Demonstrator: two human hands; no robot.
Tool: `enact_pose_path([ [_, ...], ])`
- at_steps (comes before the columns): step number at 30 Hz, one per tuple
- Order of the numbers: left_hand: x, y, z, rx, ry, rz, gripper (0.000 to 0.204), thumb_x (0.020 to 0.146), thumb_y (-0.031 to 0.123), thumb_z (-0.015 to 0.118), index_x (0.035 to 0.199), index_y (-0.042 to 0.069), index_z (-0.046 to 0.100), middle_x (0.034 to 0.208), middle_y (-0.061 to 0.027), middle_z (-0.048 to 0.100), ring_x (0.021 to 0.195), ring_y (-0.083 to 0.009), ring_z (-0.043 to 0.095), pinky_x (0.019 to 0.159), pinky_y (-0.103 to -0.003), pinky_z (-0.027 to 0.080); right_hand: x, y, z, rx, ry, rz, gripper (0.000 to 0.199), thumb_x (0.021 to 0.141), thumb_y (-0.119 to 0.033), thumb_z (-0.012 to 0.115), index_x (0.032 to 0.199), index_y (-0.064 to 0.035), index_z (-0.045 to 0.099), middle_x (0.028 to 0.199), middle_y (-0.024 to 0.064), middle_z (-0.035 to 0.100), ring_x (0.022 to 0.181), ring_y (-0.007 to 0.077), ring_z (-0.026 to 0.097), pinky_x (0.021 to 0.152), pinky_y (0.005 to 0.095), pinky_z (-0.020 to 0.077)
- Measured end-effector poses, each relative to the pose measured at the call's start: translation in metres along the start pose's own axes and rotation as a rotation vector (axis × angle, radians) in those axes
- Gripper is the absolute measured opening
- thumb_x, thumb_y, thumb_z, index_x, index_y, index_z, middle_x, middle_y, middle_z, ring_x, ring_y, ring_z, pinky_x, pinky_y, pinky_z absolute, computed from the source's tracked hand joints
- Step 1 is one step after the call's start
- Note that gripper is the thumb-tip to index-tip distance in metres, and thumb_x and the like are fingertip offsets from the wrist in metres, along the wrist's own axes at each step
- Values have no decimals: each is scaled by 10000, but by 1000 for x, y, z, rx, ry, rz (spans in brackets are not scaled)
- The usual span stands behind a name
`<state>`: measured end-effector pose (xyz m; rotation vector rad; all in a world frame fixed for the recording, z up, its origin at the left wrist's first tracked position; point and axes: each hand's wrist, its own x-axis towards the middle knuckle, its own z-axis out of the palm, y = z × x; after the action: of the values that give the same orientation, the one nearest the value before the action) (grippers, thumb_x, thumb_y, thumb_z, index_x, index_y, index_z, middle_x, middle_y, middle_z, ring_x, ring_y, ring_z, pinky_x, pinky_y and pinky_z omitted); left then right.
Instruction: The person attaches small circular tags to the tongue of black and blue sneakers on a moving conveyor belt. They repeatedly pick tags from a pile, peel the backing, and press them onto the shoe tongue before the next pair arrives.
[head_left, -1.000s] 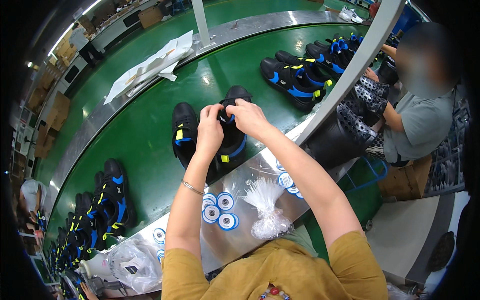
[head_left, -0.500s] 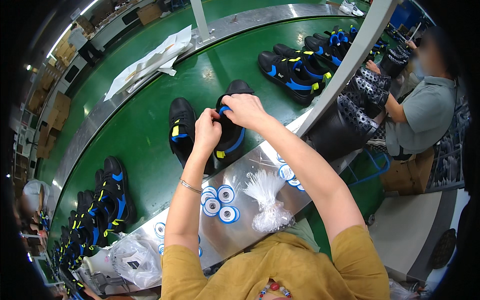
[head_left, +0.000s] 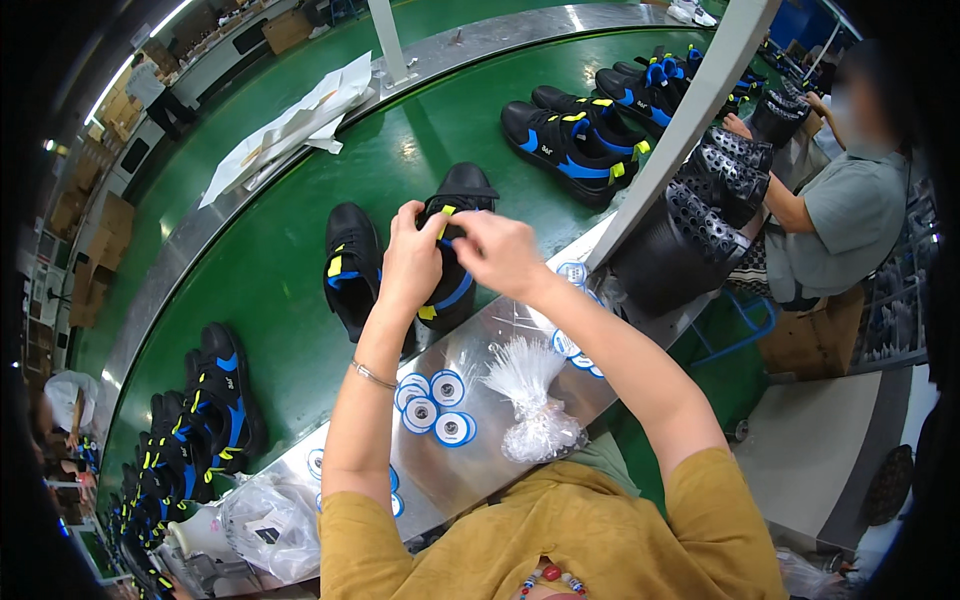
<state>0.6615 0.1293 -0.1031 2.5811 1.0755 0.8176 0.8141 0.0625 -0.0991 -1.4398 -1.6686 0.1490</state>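
Observation:
A black and blue sneaker [head_left: 455, 297] with yellow tabs stands on the green surface before me. My left hand [head_left: 412, 262] is closed at its opening, gripping it by the tongue near a yellow loop. Just to the right, my right hand [head_left: 500, 257] has its fingers pinched together over the same opening; whatever is between them is too small to make out. A matching sneaker [head_left: 350, 262] sits untouched on the left. Nearer me on the metal ledge lie round blue-and-white tags [head_left: 420, 414] and a bundle of thin clear plastic strands [head_left: 527, 375].
More sneakers line the green surface at the left [head_left: 228, 395] and far right [head_left: 570, 150]. A slanted metal post [head_left: 680, 125] rises at my right. Beyond it sits a co-worker [head_left: 850, 215] beside black studded soles [head_left: 705, 205]. A clear plastic bag [head_left: 268, 525] lies at lower left.
My right hand has drawn back from the shoe's far collar toward the right and nearer me. The yellow loop on the tongue now shows beside my left fingers. The view has shifted slightly.

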Motion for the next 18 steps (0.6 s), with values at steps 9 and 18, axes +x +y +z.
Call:
enact_pose_path([
  [9, -9, 0, -5, 125, 16, 39, 249, 775, -37, 577, 998, 37, 658, 1165, -144, 570, 1072, -333, 577, 808, -419, 550, -4, 34, -18, 659, -101, 862, 439, 865, -376, 688, 1083, -21, 549, 785, 60, 608, 629, 129, 593, 497, 278, 459],
  [18, -63, -3, -27, 92, 329, 2, 315, 731, -141, 581, 1002, -6, 665, 1142, -159, 610, 1105, -337, 583, 907, -395, 513, 7, -7, -12, 792, -214, 805, 392, 891, -360, 669, 1111, -50, 574, 859, 32, 583, 663, 80, 542, 479, 218, 403],
])
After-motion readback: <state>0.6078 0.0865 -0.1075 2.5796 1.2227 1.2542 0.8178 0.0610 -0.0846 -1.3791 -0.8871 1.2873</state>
